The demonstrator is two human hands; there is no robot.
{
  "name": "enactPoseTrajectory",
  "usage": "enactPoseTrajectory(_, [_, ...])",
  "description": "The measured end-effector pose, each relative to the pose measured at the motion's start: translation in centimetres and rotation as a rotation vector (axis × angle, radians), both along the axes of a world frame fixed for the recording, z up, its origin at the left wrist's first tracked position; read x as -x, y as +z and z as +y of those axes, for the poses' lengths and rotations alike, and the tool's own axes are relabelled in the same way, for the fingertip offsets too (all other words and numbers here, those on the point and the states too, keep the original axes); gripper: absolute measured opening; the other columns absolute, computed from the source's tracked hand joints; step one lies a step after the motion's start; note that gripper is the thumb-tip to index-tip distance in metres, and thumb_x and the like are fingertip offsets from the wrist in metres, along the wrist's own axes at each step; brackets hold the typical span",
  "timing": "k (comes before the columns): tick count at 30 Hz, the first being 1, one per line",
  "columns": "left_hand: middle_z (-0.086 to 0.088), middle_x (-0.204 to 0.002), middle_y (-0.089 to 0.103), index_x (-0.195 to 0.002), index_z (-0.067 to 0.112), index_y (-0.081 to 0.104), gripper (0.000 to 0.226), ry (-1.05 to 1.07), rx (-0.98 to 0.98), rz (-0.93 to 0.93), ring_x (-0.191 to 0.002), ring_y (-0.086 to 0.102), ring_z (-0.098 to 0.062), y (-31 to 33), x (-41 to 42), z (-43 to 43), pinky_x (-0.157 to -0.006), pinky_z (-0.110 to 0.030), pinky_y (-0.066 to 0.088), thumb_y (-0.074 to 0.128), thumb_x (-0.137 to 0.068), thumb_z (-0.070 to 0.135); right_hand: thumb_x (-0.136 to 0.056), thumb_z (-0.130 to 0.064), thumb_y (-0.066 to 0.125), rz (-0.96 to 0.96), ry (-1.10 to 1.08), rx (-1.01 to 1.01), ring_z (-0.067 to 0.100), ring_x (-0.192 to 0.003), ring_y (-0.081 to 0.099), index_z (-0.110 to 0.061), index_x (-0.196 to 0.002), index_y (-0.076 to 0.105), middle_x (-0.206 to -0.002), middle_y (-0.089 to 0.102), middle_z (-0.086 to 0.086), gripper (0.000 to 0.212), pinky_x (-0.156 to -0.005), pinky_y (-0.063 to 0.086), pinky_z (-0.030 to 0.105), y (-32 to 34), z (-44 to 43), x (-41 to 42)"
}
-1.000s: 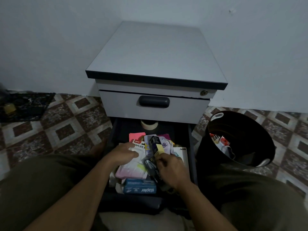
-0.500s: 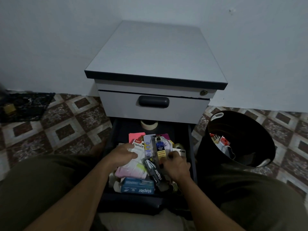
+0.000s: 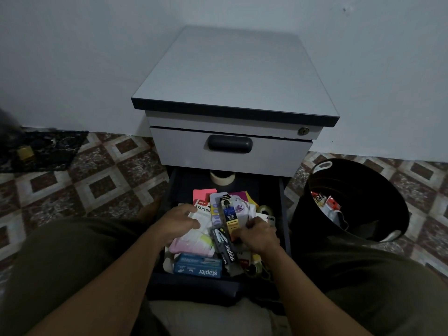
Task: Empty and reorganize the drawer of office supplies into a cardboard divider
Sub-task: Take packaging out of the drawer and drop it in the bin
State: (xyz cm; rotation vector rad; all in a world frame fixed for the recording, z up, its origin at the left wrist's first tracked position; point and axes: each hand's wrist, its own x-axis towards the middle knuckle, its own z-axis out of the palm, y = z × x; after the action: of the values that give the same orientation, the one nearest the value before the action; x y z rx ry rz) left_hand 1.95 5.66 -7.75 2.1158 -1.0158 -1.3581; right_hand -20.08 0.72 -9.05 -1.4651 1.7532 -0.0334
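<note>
Left hand point(image 3: 180, 220) lay loosely open, palm down on white packets in the open drawer point(image 3: 284, 214), gripping nothing. Blue stapler box point(image 3: 198, 269) sat near, dark stapler pack point(image 3: 224, 246) between the hands. Right hand point(image 3: 259, 235) was curled, fingertips pinching a narrow black-yellow pack point(image 3: 230, 217). Black bin point(image 3: 363, 202) stood right. Both forearms reached in from near.

Right hand's point(image 3: 258, 235) fingertips hidden among packets; bin point(image 3: 368, 190) contents too dim.

2 hands point(image 3: 180, 220); 3 stapler pkgs point(image 3: 198, 269); 2 tape rolls point(image 3: 222, 177); 1 bin point(image 3: 349, 200); 1 open drawer point(image 3: 283, 209)
</note>
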Motion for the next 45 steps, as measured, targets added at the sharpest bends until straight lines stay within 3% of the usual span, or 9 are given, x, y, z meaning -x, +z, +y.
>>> enactPoseTrajectory(4, [0.0, -0.126, 0.055, -0.14, 0.029, 0.045, 0.061, -0.039, -0.092, 0.029, -0.093, 0.058, -0.012, 1.1, -0.3, 0.5, -0.064, -0.024, 0.048, 0.073, -0.087, 0.015, -0.058, -0.057, 0.076, -0.054, -0.098, 0.01, 0.037, -0.126, 0.042, -0.026, -0.127, 0.053, -0.138, 0.039, 0.014, 0.079, -0.095, 0.042, 0.036, 0.0, 0.3, 0.0])
enactPoseTrajectory(11, [-0.003, -0.149, 0.042, -0.155, 0.047, -0.005, 0.143, -0.486, -0.392, 0.012, -0.119, 0.055, -0.023, 2.7, -1.1, 0.9, -0.095, -0.035, 0.052, 0.094, -0.054, 0.023, -0.053, -0.046, 0.081, -0.204, -0.15, 0.073, 0.024, -0.112, 0.054, -0.023, -0.111, 0.057, -0.112, 0.058, -0.002, 0.067, -0.09, 0.045, 0.032, 0.0, 0.8, 0.0])
enactPoseTrajectory(16, [0.005, -0.166, -0.014, -0.153, 0.035, -0.023, 0.148, -0.72, -0.4, -0.233, -0.153, 0.001, -0.022, 2.5, -0.4, 1.0, -0.121, -0.034, 0.025, 0.094, -0.063, 0.029, -0.049, -0.04, 0.085, -0.372, -0.163, 0.135, 0.016, -0.097, 0.066, -0.028, -0.114, 0.052, -0.113, 0.065, -0.004, 0.074, -0.085, 0.056, 0.036, -0.1, 1.1, 0.8])
enactPoseTrajectory(25, [0.002, -0.166, 0.012, -0.158, 0.035, 0.009, 0.116, -0.566, -0.188, -0.134, -0.149, 0.022, -0.02, 1.3, -1.1, 1.2, -0.116, -0.031, 0.034, 0.088, -0.073, 0.029, -0.075, 0.004, 0.077, -0.657, -0.167, 0.037, 0.029, -0.093, 0.069, -0.026, -0.131, 0.043, -0.121, 0.063, 0.01, 0.072, -0.062, 0.061, 0.036, 0.1, 0.5, 2.0])
enactPoseTrajectory(33, [0.004, -0.13, 0.053, -0.15, 0.033, 0.032, 0.059, -0.23, -0.008, 0.024, -0.097, 0.058, -0.003, 0.5, -0.5, 0.6, -0.054, -0.012, 0.045, 0.06, -0.098, 0.028, -0.08, 0.011, 0.068, -0.726, -0.158, -0.027, 0.026, -0.096, 0.068, -0.018, -0.142, 0.04, -0.125, 0.062, 0.012, 0.074, -0.057, 0.056, 0.025, -0.1, -0.3, 2.5])
enactPoseTrajectory(35, [0.009, -0.117, 0.053, -0.141, 0.039, 0.037, 0.051, -0.157, -0.012, 0.066, -0.086, 0.055, 0.004, 0.0, -0.3, 0.7, -0.06, -0.011, 0.049, 0.06, -0.098, 0.028, -0.081, 0.008, 0.069, -0.734, -0.169, -0.046, 0.026, -0.095, 0.069, -0.021, -0.142, 0.042, -0.124, 0.062, 0.011, 0.073, -0.058, 0.057, 0.026, -0.2, -0.5, 2.6])
enactPoseTrajectory(38, [0.007, -0.133, 0.06, -0.141, 0.046, 0.044, 0.083, -0.147, 0.008, 0.102, -0.11, 0.065, -0.009, -1.2, -0.5, 0.9, -0.095, -0.036, 0.055, 0.083, -0.068, 0.056, -0.082, 0.004, 0.069, -0.754, -0.176, -0.071, 0.027, -0.094, 0.07, -0.032, -0.135, 0.048, -0.118, 0.062, 0.007, 0.068, -0.064, 0.059, 0.031, -0.2, -0.8, 2.8])
enactPoseTrajectory(43, [0.006, -0.13, 0.048, -0.137, 0.044, 0.046, 0.084, -0.13, 0.012, 0.078, -0.108, 0.057, -0.006, -0.2, -0.3, 1.1, -0.078, -0.017, 0.052, 0.089, -0.066, 0.041, -0.083, 0.004, 0.069, -0.846, -0.212, -0.128, 0.031, -0.097, 0.071, -0.034, -0.131, 0.054, -0.116, 0.065, 0.008, 0.063, -0.072, 0.061, 0.04, -0.3, -0.8, 2.9])
enactPoseTrajectory(45, [0.005, -0.135, 0.05, -0.143, 0.04, 0.042, 0.091, -0.097, 0.027, 0.085, -0.113, 0.057, -0.012, 0.2, -0.2, 0.9, -0.088, -0.026, 0.053, 0.086, -0.064, 0.043, -0.083, 0.003, 0.069, -0.87, -0.225, -0.148, 0.032, -0.098, 0.071, -0.033, -0.13, 0.055, -0.115, 0.066, 0.008, 0.061, -0.074, 0.061, 0.043, -0.3, -0.7, 2.6])
